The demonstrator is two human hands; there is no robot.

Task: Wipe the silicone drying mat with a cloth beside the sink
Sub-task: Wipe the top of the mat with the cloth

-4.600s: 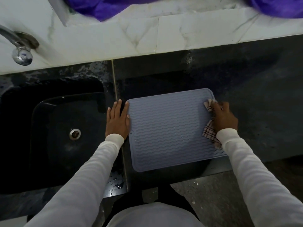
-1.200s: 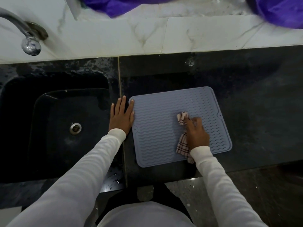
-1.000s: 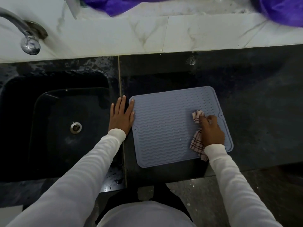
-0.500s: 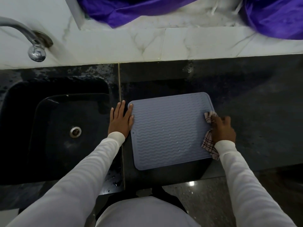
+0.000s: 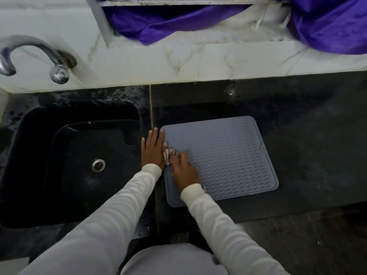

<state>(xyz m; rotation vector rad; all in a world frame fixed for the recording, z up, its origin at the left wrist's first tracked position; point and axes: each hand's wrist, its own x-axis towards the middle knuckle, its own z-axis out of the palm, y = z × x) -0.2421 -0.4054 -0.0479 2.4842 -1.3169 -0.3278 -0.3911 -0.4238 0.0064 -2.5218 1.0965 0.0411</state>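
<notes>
A grey-blue silicone drying mat (image 5: 224, 155) with wavy ridges lies on the dark counter just right of the sink (image 5: 79, 155). My left hand (image 5: 152, 150) lies flat with straight fingers on the counter at the mat's left edge. My right hand (image 5: 184, 169) presses a checked white and red cloth (image 5: 168, 156) onto the left part of the mat, right beside my left hand. Most of the cloth is hidden under my right hand, which is blurred from motion.
A black sink basin with a round drain (image 5: 98, 165) sits to the left, with a metal tap (image 5: 39, 56) above it. The counter around the sink is wet (image 5: 119, 96). A white marble ledge (image 5: 218, 62) and purple fabric (image 5: 327, 24) run along the back.
My right hand swept the cloth from the mat's right edge across to its left side. My left hand stayed at the mat's left edge. The camera tilted up slightly.
</notes>
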